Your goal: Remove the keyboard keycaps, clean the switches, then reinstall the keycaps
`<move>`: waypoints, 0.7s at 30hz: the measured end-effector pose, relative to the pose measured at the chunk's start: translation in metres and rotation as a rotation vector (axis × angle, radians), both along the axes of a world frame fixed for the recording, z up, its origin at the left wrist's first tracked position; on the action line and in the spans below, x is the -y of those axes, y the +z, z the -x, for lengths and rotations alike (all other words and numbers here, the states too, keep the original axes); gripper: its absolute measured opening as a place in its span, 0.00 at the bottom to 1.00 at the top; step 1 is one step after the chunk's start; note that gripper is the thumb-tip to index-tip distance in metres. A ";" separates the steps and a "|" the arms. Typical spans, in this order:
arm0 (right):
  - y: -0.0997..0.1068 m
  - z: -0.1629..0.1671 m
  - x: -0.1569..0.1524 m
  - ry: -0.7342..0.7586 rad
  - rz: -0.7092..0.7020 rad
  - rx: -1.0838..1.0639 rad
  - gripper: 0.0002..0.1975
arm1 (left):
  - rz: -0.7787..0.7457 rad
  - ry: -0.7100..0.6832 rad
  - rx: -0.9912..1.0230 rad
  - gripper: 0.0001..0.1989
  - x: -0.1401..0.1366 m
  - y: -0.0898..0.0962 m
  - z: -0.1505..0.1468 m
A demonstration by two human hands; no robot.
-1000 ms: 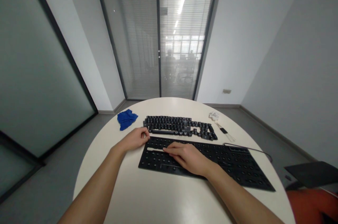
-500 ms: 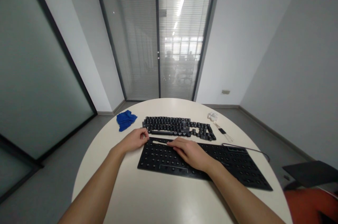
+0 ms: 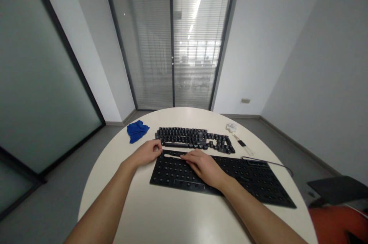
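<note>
A black keyboard base (image 3: pixel 186 173) with its keycaps off lies across the table, showing rows of bare switch posts. My right hand (image 3: pixel 205 167) rests over its left-middle part, closed round a thin white cotton swab (image 3: pixel 173 156). The swab's pale tip points left, onto the top row near the upper left corner. At that same corner my left hand (image 3: pixel 148 152) is curled, thumb and fingertips pinched against the base's edge. Just beyond the base, the removed black keycaps (image 3: pixel 181 134) are laid out in keyboard order, the long spacebar (image 3: pixel 176 145) at their front.
A crumpled blue cloth (image 3: pixel 137 131) lies at the far left of the round white table (image 3: pixel 161 217). At the far right are a crumpled white tissue (image 3: pixel 231 127) and a wire keycap puller (image 3: pixel 242 143). A cable (image 3: pixel 277 163) trails off right, near a chair (image 3: pixel 336 213).
The cotton swab's tip has shifted slightly left toward the base's corner, with my right hand moving along. My left hand has stayed in place.
</note>
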State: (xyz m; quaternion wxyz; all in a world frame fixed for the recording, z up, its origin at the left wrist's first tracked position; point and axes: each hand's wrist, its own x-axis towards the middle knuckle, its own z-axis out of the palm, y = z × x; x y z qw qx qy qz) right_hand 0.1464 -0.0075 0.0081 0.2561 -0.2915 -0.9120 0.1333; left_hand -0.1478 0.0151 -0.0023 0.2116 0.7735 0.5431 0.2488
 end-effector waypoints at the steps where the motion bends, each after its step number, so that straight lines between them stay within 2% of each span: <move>1: 0.001 0.001 0.001 0.025 -0.003 0.001 0.17 | 0.000 -0.001 -0.001 0.04 0.000 0.001 0.000; 4: 0.002 0.003 0.002 0.061 0.006 -0.020 0.17 | 0.001 -0.002 -0.004 0.04 0.001 0.003 -0.002; 15: 0.000 -0.011 -0.010 -0.121 0.028 -0.028 0.16 | 0.001 0.009 -0.004 0.04 0.002 0.003 0.000; 21: 0.007 -0.008 -0.002 0.023 0.065 -0.007 0.16 | 0.005 0.017 -0.012 0.04 0.003 0.004 -0.001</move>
